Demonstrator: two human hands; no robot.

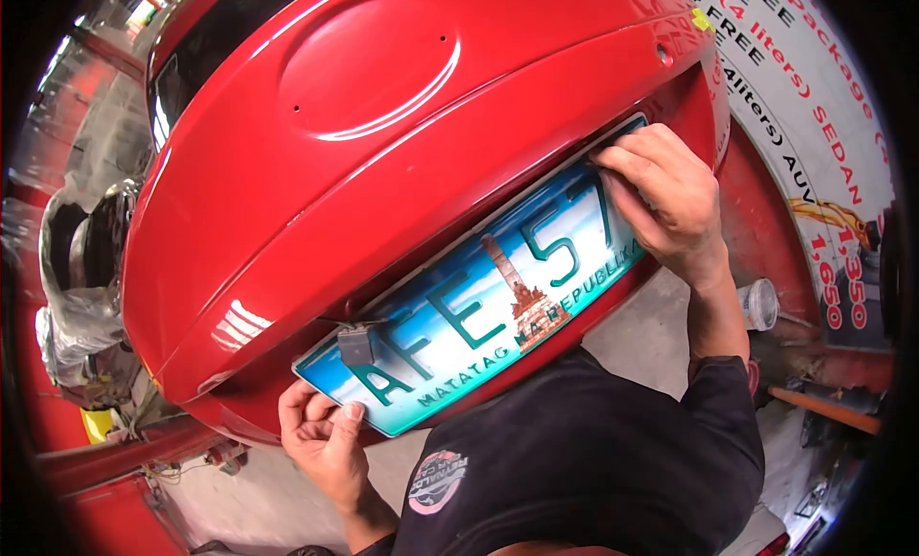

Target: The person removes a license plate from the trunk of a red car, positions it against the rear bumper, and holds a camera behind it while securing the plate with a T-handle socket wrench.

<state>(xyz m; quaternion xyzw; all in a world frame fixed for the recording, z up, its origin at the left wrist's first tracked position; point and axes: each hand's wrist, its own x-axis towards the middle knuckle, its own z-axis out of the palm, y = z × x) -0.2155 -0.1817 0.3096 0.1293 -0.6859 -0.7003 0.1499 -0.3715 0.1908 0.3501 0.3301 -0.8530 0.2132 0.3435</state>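
Observation:
A license plate [450, 350] with blue, white and green print lies slanted against the rear of a red car [383, 183]. My left hand [330, 439] grips its lower left corner, thumb on the face and fingers behind the edge. Near the plate's upper right end, my right hand [667, 197] is closed in a pinch, fingertips at the top edge. What sits between those fingertips, if anything, is hidden. A small grey block-shaped piece [355, 346] on a thin wire hangs over the plate's left part.
A sign board [823, 106] with red and black lettering stands at the right. Beyond my right forearm is a white bucket [759, 305]. Plastic-wrapped parts [77, 269] are at the left. An orange-edged board [825, 410] lies at lower right.

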